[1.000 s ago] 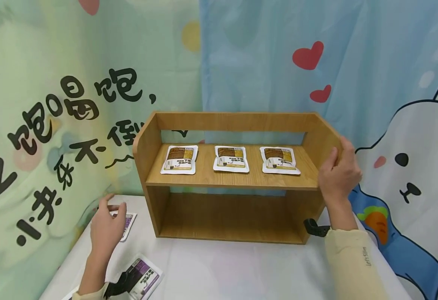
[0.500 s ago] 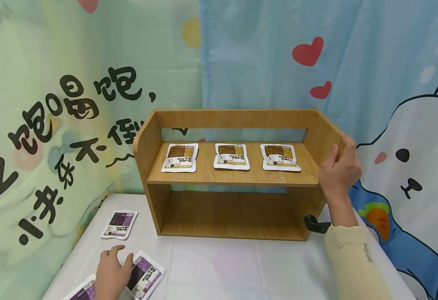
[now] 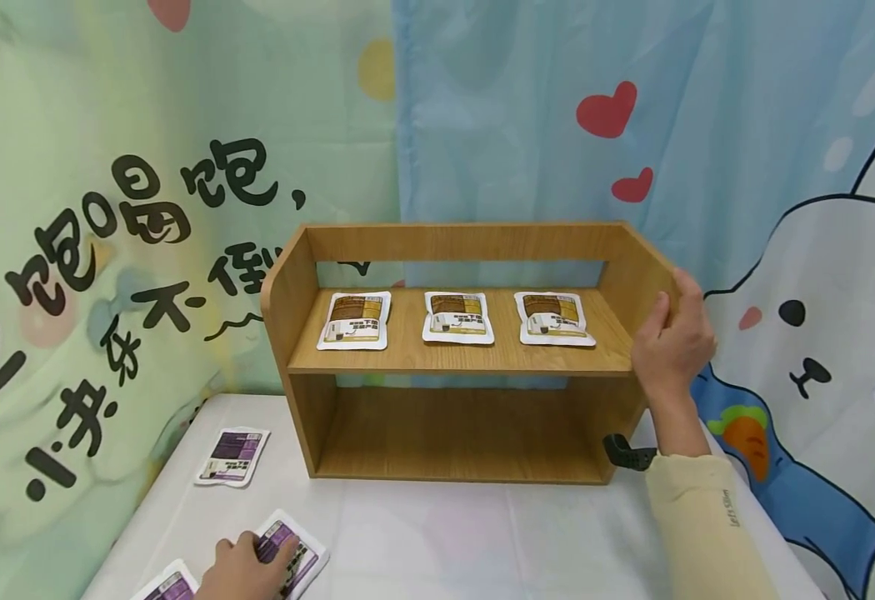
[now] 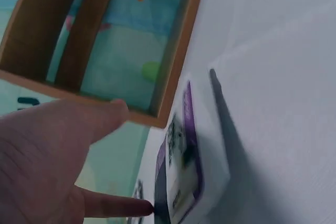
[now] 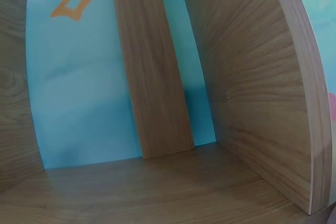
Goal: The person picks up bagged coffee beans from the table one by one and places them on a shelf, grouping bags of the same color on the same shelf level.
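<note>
My right hand (image 3: 673, 350) grips the right side panel of a two-tier wooden shelf (image 3: 467, 243), thumb on the inner face, fingers round the outside. Low on the left, my left hand (image 3: 246, 573) is over a white-edged purple packet (image 3: 308, 560), partly covering it. The left wrist view shows thumb and a finger spread apart, the fingertip close to or touching the packet (image 4: 184, 166); contact is hard to tell. A second purple packet (image 3: 175, 585) lies beside that hand, cut off by the frame. A third purple packet (image 3: 232, 457) lies farther back.
Three brown-and-yellow packets sit in a row on the upper tier: left packet (image 3: 355, 321), middle packet (image 3: 457, 317), right packet (image 3: 554, 319). The shelf stands on a white-covered table (image 3: 437, 533). Printed curtains (image 3: 497, 108) hang close behind and at both sides.
My left hand has come back from beside the far purple packet, toward the table's near side, and lowered over a nearer one. The right hand keeps its place on the shelf.
</note>
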The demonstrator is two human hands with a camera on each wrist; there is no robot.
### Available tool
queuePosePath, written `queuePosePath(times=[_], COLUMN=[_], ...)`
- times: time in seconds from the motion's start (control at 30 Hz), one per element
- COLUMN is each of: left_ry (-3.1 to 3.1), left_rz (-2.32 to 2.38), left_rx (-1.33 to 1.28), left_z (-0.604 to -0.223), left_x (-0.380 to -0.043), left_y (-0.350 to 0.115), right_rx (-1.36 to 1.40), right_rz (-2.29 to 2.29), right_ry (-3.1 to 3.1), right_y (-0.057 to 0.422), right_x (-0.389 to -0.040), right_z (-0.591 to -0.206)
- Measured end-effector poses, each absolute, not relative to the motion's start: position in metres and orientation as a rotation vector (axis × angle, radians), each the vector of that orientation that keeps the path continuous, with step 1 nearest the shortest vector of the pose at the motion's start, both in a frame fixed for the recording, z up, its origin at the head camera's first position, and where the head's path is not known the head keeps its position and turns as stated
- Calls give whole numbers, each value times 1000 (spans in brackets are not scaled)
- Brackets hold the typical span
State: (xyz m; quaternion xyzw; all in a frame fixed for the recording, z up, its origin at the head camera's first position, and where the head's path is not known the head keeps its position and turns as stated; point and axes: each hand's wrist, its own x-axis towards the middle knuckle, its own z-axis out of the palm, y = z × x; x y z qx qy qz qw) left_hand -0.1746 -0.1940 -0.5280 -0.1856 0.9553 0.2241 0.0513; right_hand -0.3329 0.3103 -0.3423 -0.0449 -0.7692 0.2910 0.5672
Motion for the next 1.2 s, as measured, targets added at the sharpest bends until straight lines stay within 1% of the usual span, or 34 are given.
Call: queuePosePath(times=[0.2,0.5,0.57,0.63,0.73,0.87,1.1,1.2], left_ry=[2946,2944,2957,3001,3078,3049,2927,2908], left_rz=[738,1096,1196,1292,1428,1474,1590,1667], left_rx=[-565,-763,-773,-744,-628,-517,-461,-397], left_z=[-536,-545,-546,-549,-553,-559,-562,-559], left_x=[-178,-178,-179,-180,-183,-185,-187,-193], left_y=[-187,-181,-180,-178,-176,-171,-158,-151], right_rx=[-82,-83,-82,-80,-71,-67,-77,-73], right_rz=[670,680,690,698,702,696,713,704], right_ry=[-1805,-1798,-1790,-1783,-1777,-1792,-1792,-1779], right_y=[310,308,308,308,308,309,306,307], right_x=[-335,-333,-333,-333,-335,-334,-332,-333], right_z=[-347,-347,-346,-346,-344,-344,-345,-344])
